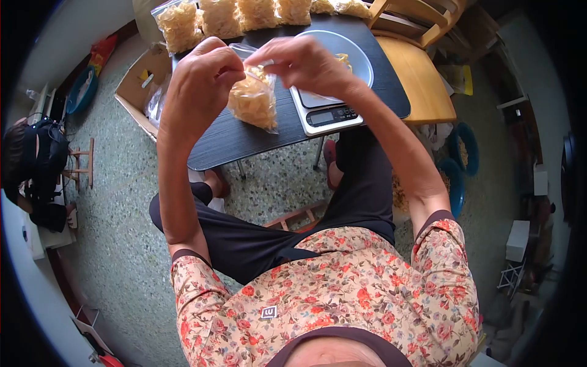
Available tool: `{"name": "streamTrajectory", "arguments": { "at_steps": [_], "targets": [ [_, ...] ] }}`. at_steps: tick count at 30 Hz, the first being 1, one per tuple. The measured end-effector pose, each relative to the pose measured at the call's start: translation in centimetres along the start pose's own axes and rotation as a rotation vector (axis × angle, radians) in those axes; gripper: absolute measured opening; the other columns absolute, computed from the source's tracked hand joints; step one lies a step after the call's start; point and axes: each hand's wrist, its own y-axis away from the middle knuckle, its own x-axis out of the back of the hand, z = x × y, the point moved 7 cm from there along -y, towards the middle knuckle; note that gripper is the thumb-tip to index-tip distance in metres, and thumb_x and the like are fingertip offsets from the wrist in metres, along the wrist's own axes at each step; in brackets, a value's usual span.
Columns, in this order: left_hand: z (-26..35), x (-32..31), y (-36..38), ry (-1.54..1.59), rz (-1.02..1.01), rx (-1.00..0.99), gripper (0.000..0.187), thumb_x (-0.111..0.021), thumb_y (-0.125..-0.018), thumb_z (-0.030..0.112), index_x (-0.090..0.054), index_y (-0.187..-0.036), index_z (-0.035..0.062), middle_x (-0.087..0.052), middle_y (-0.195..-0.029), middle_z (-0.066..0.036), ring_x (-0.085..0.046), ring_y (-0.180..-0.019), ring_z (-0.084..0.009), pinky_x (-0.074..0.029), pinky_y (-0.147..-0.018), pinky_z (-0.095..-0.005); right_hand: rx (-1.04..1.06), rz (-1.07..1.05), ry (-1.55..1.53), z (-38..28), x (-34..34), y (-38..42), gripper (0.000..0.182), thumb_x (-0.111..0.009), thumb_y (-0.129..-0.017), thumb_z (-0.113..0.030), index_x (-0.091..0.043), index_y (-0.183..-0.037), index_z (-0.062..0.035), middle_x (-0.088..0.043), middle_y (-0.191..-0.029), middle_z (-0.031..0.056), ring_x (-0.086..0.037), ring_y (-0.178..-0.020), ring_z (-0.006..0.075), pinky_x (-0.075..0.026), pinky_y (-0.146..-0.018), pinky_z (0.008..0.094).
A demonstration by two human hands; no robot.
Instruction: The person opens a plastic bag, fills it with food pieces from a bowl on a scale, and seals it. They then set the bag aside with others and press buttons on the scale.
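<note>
Right now my left hand [199, 76] is drawn in tight, fingertips pinching the top of a clear bag [252, 105] of pale yellow pieces above the dark table [229, 144]. My right hand [309, 64] is at the bag's top too, though I can't tell whether it grips. Just right sits the scale [315, 127] under a round bowl [362, 60]; filled bags [257, 17] line the far edge.

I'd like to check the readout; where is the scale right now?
In the head view, the scale sits on the dark table near its front edge, right of the filled bag and under the round pan.
</note>
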Motion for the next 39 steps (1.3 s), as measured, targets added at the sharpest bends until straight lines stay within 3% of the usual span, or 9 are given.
{"name": "streamTrajectory", "arguments": {
  "at_steps": [2,5,10,25,26,30,34,36,39],
  "targets": [
    [-0.2,0.1,0.1,-0.036,-0.035,0.027,0.009,-0.073,-0.085,-0.004,-0.066,-0.091,-0.0053,-0.063,-0.09,-0.009,-0.066,-0.078,-0.018,-0.056,-0.072,-0.0296,-0.317,0.125,-0.296,2.4,3.5,1.8,0.026,-0.075,-0.087,-0.001,-0.079,-0.112,-0.007,-0.078,-0.101,0.0072,-0.071,-0.078,0.0135,-0.06,-0.072,0.0317],
    [-0.3,-0.1,0.1,-0.04,-0.038,0.04,0.009,-0.073,-0.085,-0.004,-0.067,-0.091,-0.0051,-0.064,-0.091,-0.008,-0.067,-0.08,-0.0174,-0.057,-0.074,-0.0294,-0.406,0.269,-0.209,5.4,7.6,5.2,0.021,-0.076,-0.089,-0.006,-0.079,-0.109,-0.0073,-0.078,-0.099,0.0053,-0.07,-0.08,0.0098,-0.059,-0.072,0.0298],
    [0.4,-0.6,0.0,0.017,0.004,0.034,0.009,-0.074,-0.084,0.0,-0.067,-0.089,-0.0031,-0.062,-0.087,-0.013,-0.064,-0.076,-0.0279,-0.051,-0.069,-0.0369,-0.548,0.039,0.219,7.6,8.0,8.7,0.019,-0.074,-0.091,-0.016,-0.078,-0.105,-0.0033,-0.077,-0.088,0.0109,-0.072,-0.079,0.0169,-0.057,-0.073,0.0311],
    [0.2,-1.1,-0.2,0.017,-0.003,-0.009,0.008,-0.073,-0.084,0.003,-0.067,-0.088,-0.0018,-0.062,-0.088,-0.015,-0.064,-0.078,-0.0316,-0.05,-0.07,-0.0394,-0.482,-0.063,0.574,10.4,4.0,7.1,0.025,-0.074,-0.088,-0.026,-0.077,-0.097,-0.0026,-0.073,-0.087,0.0182,-0.071,-0.082,0.0336,-0.057,-0.077,0.043],
    [0.1,-1.1,-0.2,-0.009,-0.032,0.008,0.009,-0.073,-0.085,0.0,-0.068,-0.091,-0.0037,-0.063,-0.092,-0.012,-0.066,-0.081,-0.024,-0.054,-0.073,-0.0341,-0.495,-0.046,0.547,10.4,4.3,7.2,0.024,-0.073,-0.088,-0.025,-0.077,-0.097,-0.0024,-0.073,-0.086,0.0187,-0.071,-0.08,0.0341,-0.057,-0.076,0.0434],
    [-0.1,-1.3,-0.1,-0.038,-0.071,0.045,0.009,-0.073,-0.087,-0.003,-0.068,-0.094,-0.0054,-0.063,-0.096,-0.008,-0.067,-0.084,-0.0166,-0.058,-0.076,-0.0286,-0.505,0.049,0.52,10.1,6.2,7.7,0.02,-0.075,-0.091,-0.02,-0.077,-0.1,-0.0014,-0.075,-0.081,0.0102,-0.071,-0.071,0.0208,-0.057,-0.067,0.0333],
    [0.0,-1.3,-0.2,-0.048,-0.063,0.042,0.009,-0.073,-0.086,-0.004,-0.068,-0.093,-0.0053,-0.063,-0.096,-0.008,-0.067,-0.084,-0.0168,-0.058,-0.077,-0.0285,-0.665,0.29,-0.116,11.6,9.4,9.7,0.031,-0.078,-0.091,-0.025,-0.075,-0.103,0.0037,-0.074,-0.088,0.0066,-0.061,-0.069,0.0109,-0.053,-0.064,0.0265],
    [0.0,-1.1,-0.1,-0.045,-0.049,0.042,0.008,-0.073,-0.086,-0.004,-0.068,-0.093,-0.0052,-0.063,-0.095,-0.008,-0.067,-0.084,-0.0168,-0.058,-0.077,-0.0285,-0.783,0.452,-0.895,13.4,9.2,10.9,0.037,-0.078,-0.091,-0.022,-0.071,-0.113,0.0066,-0.073,-0.097,0.0065,-0.053,-0.066,0.0044,-0.046,-0.059,0.0178],
    [0.4,-0.9,-0.2,-0.017,-0.026,0.013,0.008,-0.073,-0.086,-0.004,-0.069,-0.093,-0.0051,-0.063,-0.095,-0.008,-0.068,-0.084,-0.0167,-0.058,-0.077,-0.0282,-0.679,0.472,-1.089,11.3,8.2,9.8,0.034,-0.077,-0.094,-0.016,-0.069,-0.119,0.0057,-0.072,-0.102,0.0067,-0.048,-0.064,-0.0002,-0.039,-0.054,0.0137]
  ]
}}
